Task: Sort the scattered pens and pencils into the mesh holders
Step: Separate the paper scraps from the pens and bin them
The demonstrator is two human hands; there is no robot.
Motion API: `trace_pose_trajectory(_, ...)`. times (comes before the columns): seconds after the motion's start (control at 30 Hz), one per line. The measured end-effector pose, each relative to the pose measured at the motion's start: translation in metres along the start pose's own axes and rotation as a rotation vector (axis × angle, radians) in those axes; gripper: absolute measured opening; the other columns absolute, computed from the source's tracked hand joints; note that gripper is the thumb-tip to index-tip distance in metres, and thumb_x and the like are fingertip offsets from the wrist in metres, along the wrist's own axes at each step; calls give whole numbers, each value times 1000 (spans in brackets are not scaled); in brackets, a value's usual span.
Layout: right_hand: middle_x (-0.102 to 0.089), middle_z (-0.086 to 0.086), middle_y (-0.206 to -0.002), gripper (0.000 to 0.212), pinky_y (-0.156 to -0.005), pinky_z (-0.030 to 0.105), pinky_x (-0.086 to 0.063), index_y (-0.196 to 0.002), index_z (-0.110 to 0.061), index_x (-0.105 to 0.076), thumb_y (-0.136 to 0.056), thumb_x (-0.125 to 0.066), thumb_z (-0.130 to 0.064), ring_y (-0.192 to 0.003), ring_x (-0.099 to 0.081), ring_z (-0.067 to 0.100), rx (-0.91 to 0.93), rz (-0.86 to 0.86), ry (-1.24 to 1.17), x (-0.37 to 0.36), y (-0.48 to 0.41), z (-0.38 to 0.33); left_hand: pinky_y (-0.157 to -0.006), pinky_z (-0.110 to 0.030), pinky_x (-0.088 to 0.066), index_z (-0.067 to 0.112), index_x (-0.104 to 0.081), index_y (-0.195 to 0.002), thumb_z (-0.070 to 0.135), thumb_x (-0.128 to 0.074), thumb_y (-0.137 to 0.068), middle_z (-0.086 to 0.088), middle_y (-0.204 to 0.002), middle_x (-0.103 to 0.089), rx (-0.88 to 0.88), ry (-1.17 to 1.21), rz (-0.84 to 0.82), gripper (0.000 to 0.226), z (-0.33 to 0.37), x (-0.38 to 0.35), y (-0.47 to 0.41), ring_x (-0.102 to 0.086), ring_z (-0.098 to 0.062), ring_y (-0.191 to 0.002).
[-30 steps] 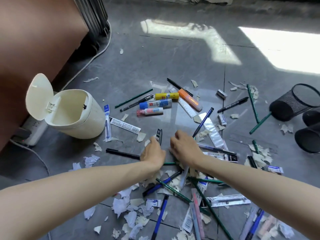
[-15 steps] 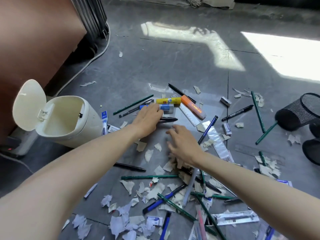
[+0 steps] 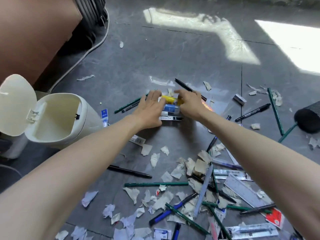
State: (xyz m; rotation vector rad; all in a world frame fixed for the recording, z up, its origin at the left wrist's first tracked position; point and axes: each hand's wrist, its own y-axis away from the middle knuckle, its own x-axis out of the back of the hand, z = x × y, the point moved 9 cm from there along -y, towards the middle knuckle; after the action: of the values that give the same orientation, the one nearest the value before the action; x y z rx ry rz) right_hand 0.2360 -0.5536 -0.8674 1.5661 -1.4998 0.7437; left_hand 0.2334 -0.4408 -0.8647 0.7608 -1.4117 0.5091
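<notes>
On the floor (image 3: 173,58) ahead, the right hand (image 3: 190,104) has come up beside the left hand (image 3: 152,108), both bracketing the yellow stick (image 3: 168,99). The left fingers (image 3: 154,95) are straight; the right grip is too blurred to tell. Pens (image 3: 129,171) lie scattered, well apart from the tipped mesh holder (image 3: 310,116), so this is likely still gathering.

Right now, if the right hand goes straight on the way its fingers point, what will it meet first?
Probably the yellow glue stick, just ahead of the right hand; the left hand lies close behind it. Blur hides whether the fingers already touch it.
</notes>
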Motion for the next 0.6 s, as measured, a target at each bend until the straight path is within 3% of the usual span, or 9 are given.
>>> trace_pose_trajectory(0.07, -69, 9, -103, 42, -85, 28, -43, -112, -11, -66, -75, -52, 4, -100, -61, 26, -10, 69, -192, -4, 7, 1, -105, -48, -25, 12, -37, -122, 24, -59, -69, -11, -144, -19, -98, -54, -34, 59, 1, -9, 1, -19, -29, -135)
trace_pose_trajectory(0.13, -69, 9, -92, 42, -74, 32, -50, -98, -11, -71, -69, -48, 8, -89, -63, 27, 22, 114, -230, -7, 11, 3, -108, -50, -22, 12, -35, -125, 27, -57, -73, -7, -152, -15, -189, -66, -85, 58, 2, -16, 5, -24, -24, -137)
trace_pose_trajectory(0.17, -68, 9, -94, 40, -76, 37, -50, -97, -11, -72, -70, -49, 8, -91, -62, 27, 77, 136, -158, -6, 10, -1, -106, -48, -25, 13, -37, -122, 30, -57, -74, -6, -152, -18, -237, -86, -75, 55, 3, -14, 6, -31, -23, -134)
trace_pose_trajectory(0.23, -59, 12, -119, 35, -90, 41, -46, -114, -10, -67, -82, -53, -1, -113, -54, 29, 184, 115, -13, -6, 4, -14, -99, -44, -32, 14, -40, -112, 36, -59, -69, -6, -145, -31, -327, -172, -19, 52, 5, -6, 8, -43, -26, -123)
trace_pose_trajectory(0.3, -33, 14, -150, 45, -111, 40, -28, -139, -10, -45, -95, -48, -15, -140, -28, 29, 256, -42, 98, -19, -5, -24, -92, -42, -38, 16, -36, -112, 39, -59, -65, -7, -136, -37, -362, -220, -18, 57, 5, -4, 9, -47, -29, -115)
trace_pose_trajectory(0.4, -10, 8, -159, 51, -117, 40, -8, -150, -10, -17, -102, -33, -21, -147, -4, 24, 261, -245, 215, -41, -17, -21, -84, -39, -46, 18, -23, -135, 40, -59, -70, -8, -134, -32, -359, -215, -60, 77, 2, -9, 6, -44, -26, -117)
trace_pose_trajectory(0.5, -8, 8, -160, 53, -118, 37, -11, -150, -8, -18, -100, -35, -12, -147, -9, 24, 215, -280, 245, -45, -17, -4, -82, -39, -47, 17, -25, -139, 40, -60, -72, -6, -128, -32, -310, -211, -92, 79, 0, -7, 2, -40, -24, -114)
trace_pose_trajectory(0.6, -21, 7, -156, 55, -111, 42, -26, -143, -9, -32, -90, -38, -1, -137, -29, 35, 245, -159, 289, -33, 5, 11, -77, -39, -49, 14, -34, -131, 35, -65, -69, -6, -124, -34, -275, -171, -111, 73, -10, -8, -3, -40, -24, -111)
